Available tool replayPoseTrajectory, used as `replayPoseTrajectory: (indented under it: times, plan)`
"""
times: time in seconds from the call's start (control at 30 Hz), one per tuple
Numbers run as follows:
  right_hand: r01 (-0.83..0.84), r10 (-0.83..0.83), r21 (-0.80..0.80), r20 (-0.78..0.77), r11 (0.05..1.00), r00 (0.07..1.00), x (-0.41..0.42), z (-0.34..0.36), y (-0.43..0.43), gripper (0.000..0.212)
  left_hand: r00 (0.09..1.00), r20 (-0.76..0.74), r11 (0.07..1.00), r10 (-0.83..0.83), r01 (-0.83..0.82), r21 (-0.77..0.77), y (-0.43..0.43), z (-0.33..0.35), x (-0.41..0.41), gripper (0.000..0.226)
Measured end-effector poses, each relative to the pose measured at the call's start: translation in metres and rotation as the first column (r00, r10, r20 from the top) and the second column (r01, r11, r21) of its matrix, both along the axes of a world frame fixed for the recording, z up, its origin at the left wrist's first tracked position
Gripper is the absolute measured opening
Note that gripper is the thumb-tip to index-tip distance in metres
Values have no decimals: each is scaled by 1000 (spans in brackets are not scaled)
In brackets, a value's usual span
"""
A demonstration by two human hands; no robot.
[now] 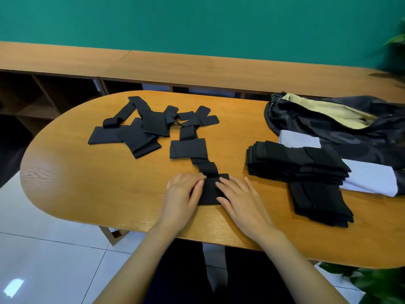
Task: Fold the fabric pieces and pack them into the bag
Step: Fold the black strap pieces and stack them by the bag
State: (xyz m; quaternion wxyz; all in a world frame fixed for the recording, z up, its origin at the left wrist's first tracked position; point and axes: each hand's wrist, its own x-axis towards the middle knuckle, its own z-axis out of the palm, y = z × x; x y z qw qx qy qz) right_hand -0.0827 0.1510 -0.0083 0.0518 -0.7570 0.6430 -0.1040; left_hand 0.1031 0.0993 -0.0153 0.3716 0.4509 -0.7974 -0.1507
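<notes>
Mid-fold: left hand (183,195) and right hand (240,199), fingers straight, press the black strip (210,190) flat at the table's (87,183) 6 o'clock; next, probably crease it and shift it to the stack (306,167) at 3, with the bag (350,126) at 2 o'clock.

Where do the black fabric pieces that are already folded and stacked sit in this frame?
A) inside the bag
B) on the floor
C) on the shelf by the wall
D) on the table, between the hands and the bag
D: the folded stack lies on the table, to the right of the right hand and in front of the bag, not inside it.
</notes>
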Motion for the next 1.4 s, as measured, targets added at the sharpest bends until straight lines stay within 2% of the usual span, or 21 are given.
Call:
replayPoseTrajectory:
  times: [0.07,0.13,0.23,0.33,0.67,0.83,0.93,1.03,1.2,1.4]
  plan:
    - [-16,16,14,-12,1000,1000,1,-3,1,66,991,94,995,91,-94,32,-18,5,5,26]
    - [9,-8,22,-9,1000,1000,-1,-5,2,64,966,224,986,126,-148,80,-35,8,8,27]
    - [55,-54,-30,6,998,998,-7,-5,6,61,906,415,983,85,-144,114,-53,7,9,36]
    - [112,-110,-87,24,990,994,-18,-8,12,59,866,497,983,51,-131,128,-63,3,10,43]
    - [196,-189,-142,61,970,980,-30,-14,18,53,873,463,977,152,-204,64,-69,-9,43,40]
    - [203,-190,-163,91,966,978,-28,-12,17,52,936,311,982,165,-185,37,-63,1,42,19]
    - [200,-180,-145,144,969,973,-23,-7,13,52,937,339,991,83,-112,67,-57,9,20,36]
    - [88,-84,-68,56,994,995,-18,-3,5,63,877,481,989,11,-82,127,-59,6,0,58]
    - [11,-6,111,-48,994,999,-12,-2,-4,73,823,567,974,31,-152,168,-64,-7,6,67]
    - [35,-32,79,-48,996,998,-13,-3,-3,83,845,530,969,70,-184,165,-68,-8,36,73]
